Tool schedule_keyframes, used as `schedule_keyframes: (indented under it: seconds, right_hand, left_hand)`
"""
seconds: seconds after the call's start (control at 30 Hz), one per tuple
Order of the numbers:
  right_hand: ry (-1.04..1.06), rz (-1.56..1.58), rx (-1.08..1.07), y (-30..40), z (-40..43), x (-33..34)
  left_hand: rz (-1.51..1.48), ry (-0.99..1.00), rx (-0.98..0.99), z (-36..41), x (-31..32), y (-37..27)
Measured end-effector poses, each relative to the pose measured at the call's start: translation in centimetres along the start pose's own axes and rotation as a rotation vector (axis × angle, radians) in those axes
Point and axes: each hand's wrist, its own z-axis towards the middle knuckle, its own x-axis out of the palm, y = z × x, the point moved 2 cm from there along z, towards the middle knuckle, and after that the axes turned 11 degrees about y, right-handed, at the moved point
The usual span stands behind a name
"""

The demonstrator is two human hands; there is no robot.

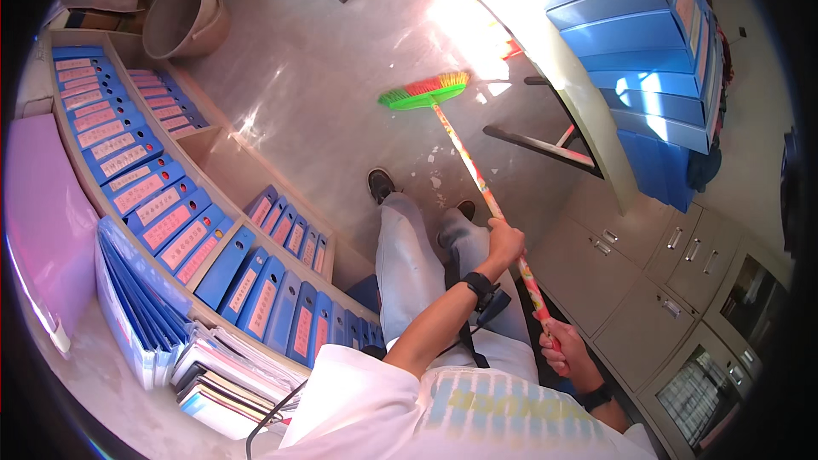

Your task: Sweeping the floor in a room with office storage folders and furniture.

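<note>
A push-type broom with a green plastic head and red, yellow and green bristles (425, 91) rests on the grey floor ahead of my feet. Its patterned red and yellow handle (470, 163) slants back towards my body. My left hand (506, 241) is closed around the middle of the handle. Near the handle's end, my right hand (562, 346) grips it, lower in the view. Small pale scraps (436, 180) lie on the floor between my shoes and the broom head.
Shelves of blue binders (172, 211) curve along the left. A bucket (179, 19) stands at the upper left. At the right are a desk (575, 76) bearing stacked blue file boxes (639, 45), its metal leg (537, 145), and grey cabinets (594, 268).
</note>
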Motion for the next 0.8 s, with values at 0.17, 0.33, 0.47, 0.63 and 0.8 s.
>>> schedule_keyframes:
  seconds: [0.17,0.33,0.47,0.63,0.8]
  right_hand:
    - [0.049,-0.026,-0.124,1.3,0.0,3.6]
    - [0.234,0.093,-0.237,6.1,8.9,6.6]
    - [0.32,0.18,-0.272,13.7,18.0,11.4]
    - [0.269,0.045,-0.253,21.8,23.9,16.5]
    - [0.061,-0.15,-0.1,21.8,15.9,13.5]
  left_hand:
    - [0.056,-0.027,0.141,-2.2,-1.8,-5.8]
    - [0.18,-0.138,0.246,3.7,-8.2,-14.2]
    - [0.307,-0.192,0.354,10.8,-14.9,-21.8]
    - [0.227,-0.291,0.13,17.5,-22.1,-28.3]
    - [0.075,-0.203,0.202,14.9,-15.3,-22.6]
